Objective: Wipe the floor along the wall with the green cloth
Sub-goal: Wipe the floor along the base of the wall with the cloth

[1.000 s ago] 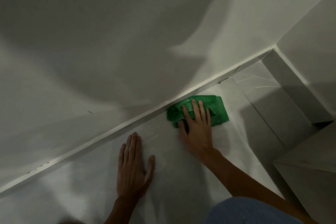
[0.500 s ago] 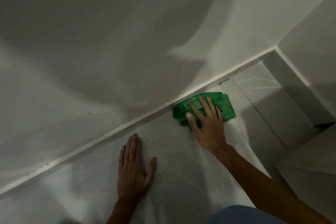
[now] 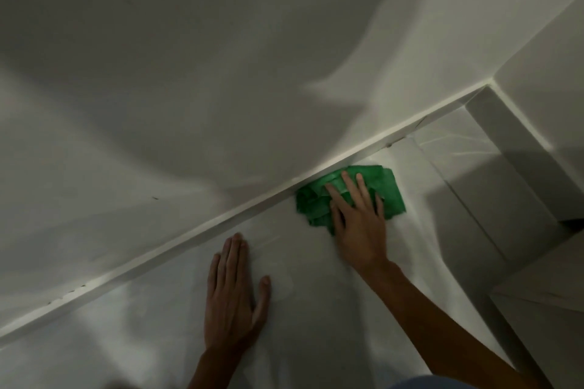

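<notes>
A crumpled green cloth (image 3: pixel 392 189) lies on the pale floor (image 3: pixel 316 309), its far edge against the white baseboard (image 3: pixel 189 240) at the foot of the wall (image 3: pixel 221 73). My right hand (image 3: pixel 357 218) presses down on the cloth, fingers spread and pointing at the wall, covering its near half. About a hand's width left of the cloth, my left hand (image 3: pixel 234 294) rests flat on the floor with nothing in it, fingertips just short of the baseboard.
The baseboard runs diagonally from lower left to a corner (image 3: pixel 488 87) at upper right, where a second wall (image 3: pixel 537 73) meets it. A pale block or step (image 3: pixel 543 319) stands at the right edge. A tile joint (image 3: pixel 458 199) crosses the floor beyond the cloth.
My right hand slid the cloth to the right along the baseboard, then a little back to the left. My left hand stayed planted on the floor.
</notes>
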